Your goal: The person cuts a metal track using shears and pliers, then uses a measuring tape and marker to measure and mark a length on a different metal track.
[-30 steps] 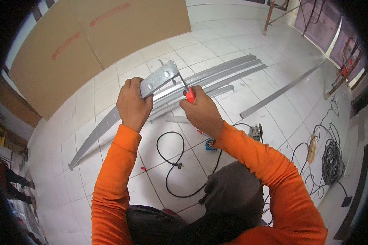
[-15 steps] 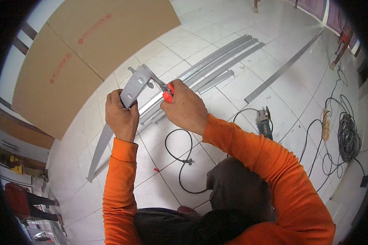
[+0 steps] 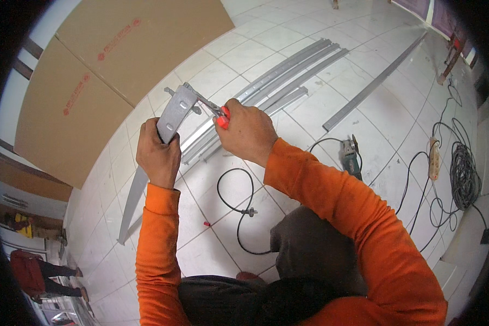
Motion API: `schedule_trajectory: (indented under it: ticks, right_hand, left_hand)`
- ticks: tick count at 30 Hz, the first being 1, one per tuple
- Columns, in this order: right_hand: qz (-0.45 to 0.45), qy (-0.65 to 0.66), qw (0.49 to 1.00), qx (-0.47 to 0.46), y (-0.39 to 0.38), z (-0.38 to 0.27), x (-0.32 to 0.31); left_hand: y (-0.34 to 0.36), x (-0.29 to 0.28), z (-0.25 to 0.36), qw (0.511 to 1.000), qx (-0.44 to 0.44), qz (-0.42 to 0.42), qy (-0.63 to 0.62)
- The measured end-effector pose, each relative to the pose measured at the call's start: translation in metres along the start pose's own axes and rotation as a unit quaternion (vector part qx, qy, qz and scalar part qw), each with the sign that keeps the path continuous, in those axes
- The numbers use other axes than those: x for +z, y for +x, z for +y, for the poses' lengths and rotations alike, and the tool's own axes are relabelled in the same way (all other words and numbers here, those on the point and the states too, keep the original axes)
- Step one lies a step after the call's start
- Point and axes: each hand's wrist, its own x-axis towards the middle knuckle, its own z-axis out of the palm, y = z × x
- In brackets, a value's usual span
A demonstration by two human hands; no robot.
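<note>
My left hand (image 3: pixel 158 155) is closed around a long grey metal channel (image 3: pixel 177 113) with slotted holes near its raised end. Below that hand, the channel slants down toward the floor at the left. Bent metal tabs stick out at its top end. Wrapped round the handles of red-handled pliers (image 3: pixel 224 118) is my right hand (image 3: pixel 248 132). The pliers' jaws reach to the channel's right-hand edge near the top; whether they bite on the metal is too small to tell.
Several grey metal channels (image 3: pixel 296 65) lie on the tiled floor beyond my hands, with another long one (image 3: pixel 375 81) farther right. An angle grinder (image 3: pixel 350 158) and its plugged cord (image 3: pixel 250 212) lie nearer. Coiled cable (image 3: pixel 464 176), a power strip (image 3: pixel 433 158), cardboard sheets (image 3: pixel 108 70) flank this area.
Both hands keep their grips, with the pliers still at the channel's edge. The whole view has shifted slightly, and hands and channel sit a little farther left in it.
</note>
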Motion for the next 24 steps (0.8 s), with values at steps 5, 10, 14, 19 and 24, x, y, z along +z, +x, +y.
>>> schedule_trajectory:
  ticks: [5,10,14,19,24]
  right_hand:
    - [-0.008,-0.038,0.999,-0.012,0.002,0.012,-0.002]
    - [-0.026,-0.021,0.999,-0.006,0.002,0.003,-0.011]
    - [-0.045,0.023,0.999,0.01,0.002,-0.003,-0.013]
    - [-0.027,0.038,0.998,0.032,-0.006,-0.009,-0.002]
    - [-0.014,0.107,0.994,-0.008,-0.002,-0.005,-0.006]
  left_hand:
    - [-0.002,0.0,-0.004,1.0,0.022,-0.007,-0.007]
    - [0.006,-0.007,-0.011,0.996,-0.01,-0.083,-0.016]
    - [0.005,-0.009,-0.012,0.995,-0.013,-0.098,-0.019]
    - [0.004,-0.008,-0.012,0.995,-0.027,-0.092,-0.01]
    - [0.004,-0.012,-0.011,0.995,-0.023,-0.097,-0.007]
